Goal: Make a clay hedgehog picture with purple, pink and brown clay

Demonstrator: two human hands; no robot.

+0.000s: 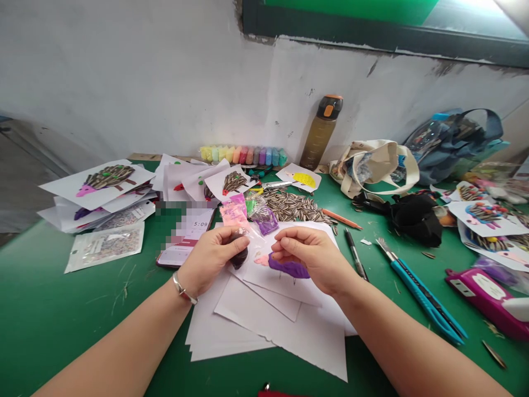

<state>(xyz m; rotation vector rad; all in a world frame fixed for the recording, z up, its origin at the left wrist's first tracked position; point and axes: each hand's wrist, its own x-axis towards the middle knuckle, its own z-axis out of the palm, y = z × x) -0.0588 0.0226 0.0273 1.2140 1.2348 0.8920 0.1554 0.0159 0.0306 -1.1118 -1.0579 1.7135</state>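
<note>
My left hand (211, 255), with a silver bracelet on its wrist, is closed around a small clear bag of dark modelling clay (238, 251). Close by on the right, my right hand (309, 255) has its thumb and fingertips drawn together; whatever is in them is too small or hidden to name. Below it lies a paper with a purple and pink clay animal figure (285, 267), partly covered by that hand. More white sheets (264, 317) are stacked underneath. Just beyond the hands sit a pink clay packet (233, 212) and a purple one (266, 220).
Sunflower seeds (293, 207) are heaped behind the hands. A phone (185, 237) and stacked seed pictures (99, 182) lie left. To the right are a black pen (355, 253), a blue utility knife (425, 298) and a magenta case (487, 298). A bottle (320, 135) stands at the wall.
</note>
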